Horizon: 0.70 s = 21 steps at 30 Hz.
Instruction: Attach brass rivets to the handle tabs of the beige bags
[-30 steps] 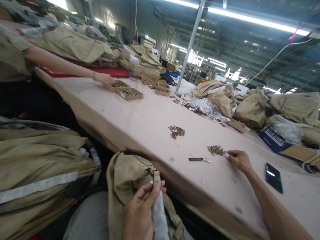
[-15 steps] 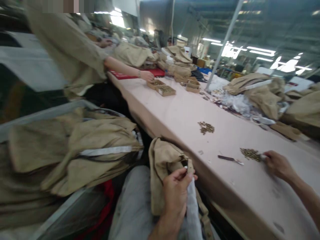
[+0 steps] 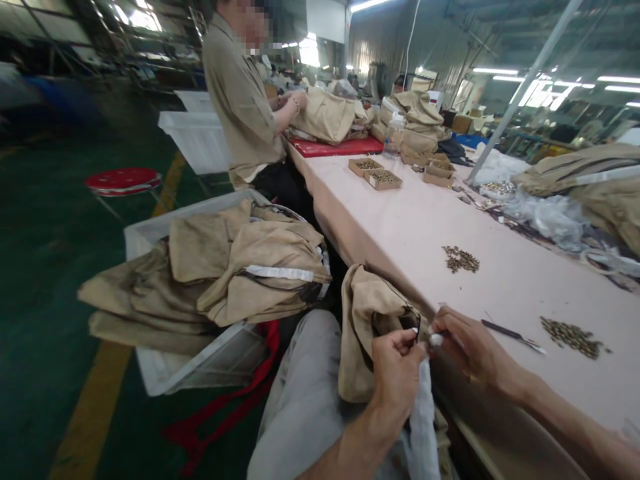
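My left hand (image 3: 393, 373) is closed on the edge of a khaki cloth bag (image 3: 361, 333) with a white strip (image 3: 423, 420) hanging from it. The bag rests by my knee, against the table's side. My right hand (image 3: 475, 350) is pinched close beside my left fingertips, with something white at its fingertips. Whatever small thing it may hold is hidden. To its right on the table, a pile of small brass-coloured metal pieces (image 3: 573, 337) lies near a dark-handled tool (image 3: 505, 330) with a pale metal tip. Farther back is another small pile of metal pieces (image 3: 460, 259).
A white plastic crate (image 3: 170, 373) heaped with khaki bags (image 3: 260, 267) stands at my left. Across the pink-covered table (image 3: 400, 230) are small cardboard boxes (image 3: 383, 180) of metal pieces, plastic bags (image 3: 555, 217) and a pole (image 3: 525, 93). A co-worker (image 3: 240, 100) stands beyond, near a red stool (image 3: 123, 179).
My right hand has moved left from the near pile of metal pieces to the bag edge at my left hand. The co-worker's hand has left the cardboard boxes for a khaki bag.
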### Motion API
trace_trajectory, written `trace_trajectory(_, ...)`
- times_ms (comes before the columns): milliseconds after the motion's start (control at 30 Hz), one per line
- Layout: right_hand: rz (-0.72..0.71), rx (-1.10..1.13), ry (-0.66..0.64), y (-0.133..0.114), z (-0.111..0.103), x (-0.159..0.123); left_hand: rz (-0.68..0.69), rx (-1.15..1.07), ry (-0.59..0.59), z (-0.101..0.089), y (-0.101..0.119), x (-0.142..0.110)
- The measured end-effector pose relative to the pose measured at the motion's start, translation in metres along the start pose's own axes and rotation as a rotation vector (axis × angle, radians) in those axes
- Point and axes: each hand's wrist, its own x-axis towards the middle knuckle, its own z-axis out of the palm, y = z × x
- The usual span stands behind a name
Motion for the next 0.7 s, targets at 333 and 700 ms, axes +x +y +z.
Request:
trace_trajectory(333,0.085,0.075,0.029,0.008,0.015,-0.005,0.002,0.020,-0.009,0.000,0.003,-0.009)
trace_trajectory(700,0.039,0.096,0.027,0.010,0.016,-0.010,-0.015,-0.023,0.029,0.004,0.001,-0.009)
